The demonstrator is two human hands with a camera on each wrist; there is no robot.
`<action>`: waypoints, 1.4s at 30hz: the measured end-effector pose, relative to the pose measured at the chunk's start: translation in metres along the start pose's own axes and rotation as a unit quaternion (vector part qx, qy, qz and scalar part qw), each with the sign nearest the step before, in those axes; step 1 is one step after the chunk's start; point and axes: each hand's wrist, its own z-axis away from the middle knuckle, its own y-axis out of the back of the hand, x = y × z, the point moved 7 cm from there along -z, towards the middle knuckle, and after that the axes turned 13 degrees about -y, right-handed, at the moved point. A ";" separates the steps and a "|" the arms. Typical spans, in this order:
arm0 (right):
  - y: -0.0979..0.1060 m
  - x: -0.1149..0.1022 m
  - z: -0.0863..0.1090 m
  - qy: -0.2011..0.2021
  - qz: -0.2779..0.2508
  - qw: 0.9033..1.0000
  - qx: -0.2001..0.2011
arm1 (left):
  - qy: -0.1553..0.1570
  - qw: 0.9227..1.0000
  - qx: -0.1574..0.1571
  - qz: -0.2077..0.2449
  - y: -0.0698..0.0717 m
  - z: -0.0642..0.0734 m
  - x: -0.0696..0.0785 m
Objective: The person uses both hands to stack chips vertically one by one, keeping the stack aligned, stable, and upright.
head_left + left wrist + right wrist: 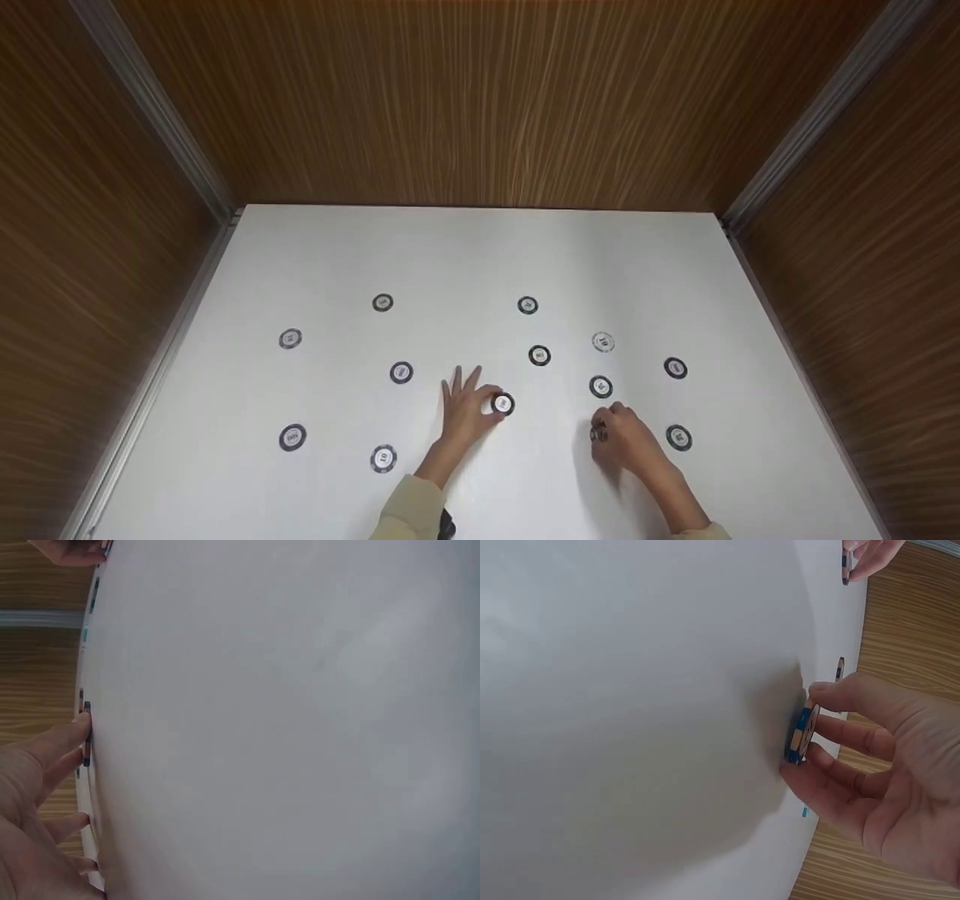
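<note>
My left hand (pixel 466 412) pinches a black-edged poker chip (pixel 503 404) by its rim between thumb and forefinger, its other fingers spread out over the white table. In the left wrist view that chip (pixel 88 735) shows edge-on at the fingertips. To the right, my right hand (pixel 628 442) grips another poker chip (pixel 598 433), partly hidden by the fingers in the head view. The right wrist view shows this chip (pixel 802 733) tilted between thumb and fingers, with a blue and tan edge, close over the table. A black-edged chip (pixel 601 387) lies just beyond the right hand.
Several more chips lie scattered flat on the white table (pixel 465 255): a pale one (pixel 603 342), two at right including a dark chip (pixel 679 437), and others at left, such as a chip (pixel 383 458) near the left forearm. Wood-grain panels (pixel 480 105) enclose the table.
</note>
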 end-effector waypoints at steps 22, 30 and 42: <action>0.004 -0.008 -0.003 0.003 -0.036 0.999 0.005 | 0.022 1.000 -0.002 0.008 -0.001 0.001 0.000; 0.007 -0.022 -0.010 0.027 -0.032 0.999 0.011 | 0.027 1.000 -0.005 0.003 0.000 0.001 -0.001; 0.006 -0.044 -0.025 0.061 -0.015 0.998 -0.005 | 0.026 1.000 -0.002 -0.014 -0.001 -0.003 0.000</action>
